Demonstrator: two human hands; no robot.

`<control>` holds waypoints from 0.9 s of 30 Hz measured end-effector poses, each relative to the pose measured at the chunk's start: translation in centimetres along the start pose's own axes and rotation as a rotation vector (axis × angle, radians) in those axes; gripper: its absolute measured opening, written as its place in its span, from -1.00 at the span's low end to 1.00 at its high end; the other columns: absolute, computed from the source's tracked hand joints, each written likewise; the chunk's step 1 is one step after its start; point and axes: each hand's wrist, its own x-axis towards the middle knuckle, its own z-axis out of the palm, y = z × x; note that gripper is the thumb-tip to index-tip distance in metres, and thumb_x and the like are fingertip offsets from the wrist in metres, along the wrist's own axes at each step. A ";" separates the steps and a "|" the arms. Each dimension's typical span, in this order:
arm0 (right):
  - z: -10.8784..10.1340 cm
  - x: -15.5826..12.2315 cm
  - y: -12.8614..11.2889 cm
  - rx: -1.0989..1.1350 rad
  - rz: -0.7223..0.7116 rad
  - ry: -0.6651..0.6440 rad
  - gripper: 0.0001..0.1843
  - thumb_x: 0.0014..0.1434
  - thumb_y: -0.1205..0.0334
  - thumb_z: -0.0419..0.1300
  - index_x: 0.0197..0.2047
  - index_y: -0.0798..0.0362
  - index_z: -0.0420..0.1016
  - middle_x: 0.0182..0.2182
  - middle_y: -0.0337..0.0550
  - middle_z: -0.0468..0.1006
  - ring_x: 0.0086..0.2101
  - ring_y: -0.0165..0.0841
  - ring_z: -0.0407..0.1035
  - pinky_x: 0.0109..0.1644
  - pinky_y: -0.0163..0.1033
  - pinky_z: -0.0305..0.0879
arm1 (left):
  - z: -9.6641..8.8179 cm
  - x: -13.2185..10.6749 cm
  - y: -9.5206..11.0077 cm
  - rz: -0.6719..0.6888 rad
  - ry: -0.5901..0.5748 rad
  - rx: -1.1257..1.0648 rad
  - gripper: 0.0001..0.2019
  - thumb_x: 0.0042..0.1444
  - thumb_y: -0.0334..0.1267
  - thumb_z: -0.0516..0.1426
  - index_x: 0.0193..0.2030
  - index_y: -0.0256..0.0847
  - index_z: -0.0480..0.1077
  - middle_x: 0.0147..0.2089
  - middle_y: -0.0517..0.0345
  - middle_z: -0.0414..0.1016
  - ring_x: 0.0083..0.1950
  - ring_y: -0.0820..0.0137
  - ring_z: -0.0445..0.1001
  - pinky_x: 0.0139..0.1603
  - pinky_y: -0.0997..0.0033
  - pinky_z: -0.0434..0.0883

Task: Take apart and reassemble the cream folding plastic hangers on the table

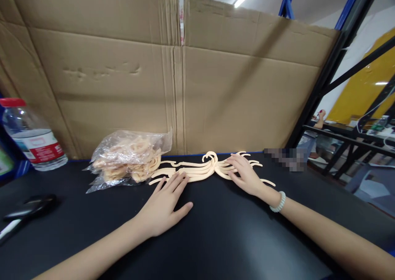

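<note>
A cream-coloured bundle of long, smooth strands [199,171] lies on the black tabletop, pinched together near its middle with a small curl standing up there. What it is made of or for, I cannot tell. Palm down, my left hand [165,208] rests with fingers stretched out, its fingertips over the strands left of the middle. Over the strands on the right lies my right hand [247,177], fingers extended and slightly bent, hiding part of them. The strand ends fan out beyond both hands.
Left of the bundle sits a clear plastic bag [129,156] of similar cream coils. A red-capped water bottle [33,136] stands at far left, with a black object [29,208] nearer. Cardboard sheets [247,86] wall off the back. At right, a person's arm shows beyond a black frame [321,86].
</note>
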 end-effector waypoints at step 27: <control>-7.0 -0.7 0.9 -0.082 0.188 -0.594 -0.81 0.04 0.21 0.26 -0.21 -0.03 0.52 -0.29 -0.17 0.56 -0.33 -0.27 0.40 -0.30 -0.25 0.22 | -0.9 -1.6 4.6 0.491 0.374 0.175 -0.72 0.25 -0.47 -0.05 0.00 -0.26 0.40 -0.05 0.00 0.55 -0.07 0.23 0.49 -0.07 0.20 0.42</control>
